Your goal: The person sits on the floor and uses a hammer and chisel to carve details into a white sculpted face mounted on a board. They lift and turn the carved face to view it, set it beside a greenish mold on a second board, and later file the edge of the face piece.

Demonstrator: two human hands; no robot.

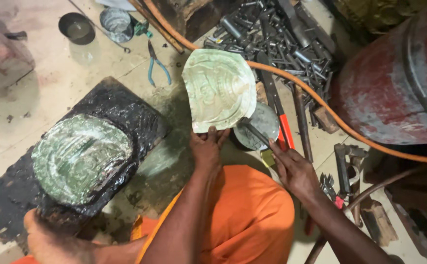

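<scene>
Right edge: a rusty red drum (399,83) is cut off. Pile of dark metal punches (277,39) at top centre — single pieces hard to separate. Upper left, two small round tins (78,28), contents unclear.

Left hand (206,146), centre frame, pinches the lower edge of a thin greenish embossed metal sheet (220,90), held up tilted. Right hand (294,168) grips a slim tool (255,132) loosely, its tip over a round metal disc (260,124).

Lower left — a similar embossed oval piece (79,156) sits on a black pitch-like block (101,127).
</scene>
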